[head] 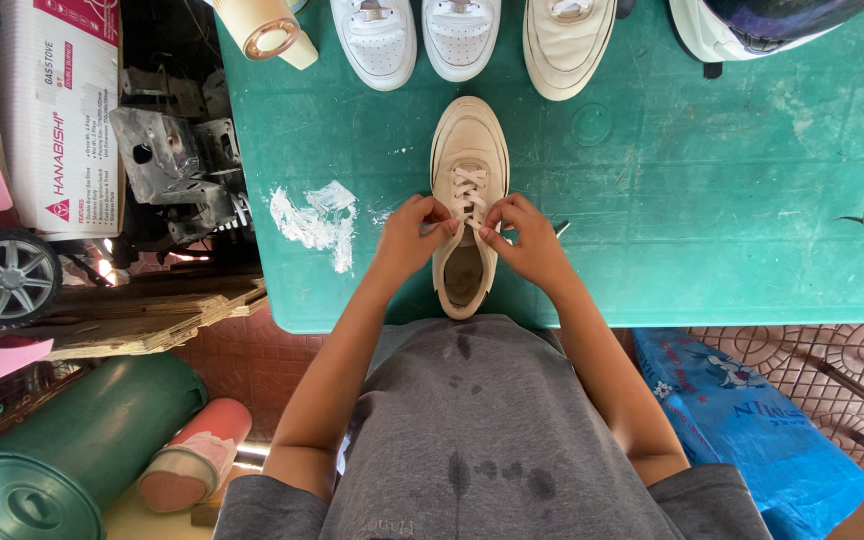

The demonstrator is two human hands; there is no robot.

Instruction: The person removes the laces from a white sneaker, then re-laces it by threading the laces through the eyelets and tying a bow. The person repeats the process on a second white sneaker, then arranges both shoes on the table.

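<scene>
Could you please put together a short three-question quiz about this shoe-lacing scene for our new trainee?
1. True or false: both hands grip the laces of the cream shoe.
2. How many other shoes stand along the far edge of the green table? A) one B) three C) five
3. What lies on the table beside the left hand?

Key
1. True: the left hand and right hand each pinch a lace.
2. B, two white shoes and one cream one.
3. A white smear.
</scene>
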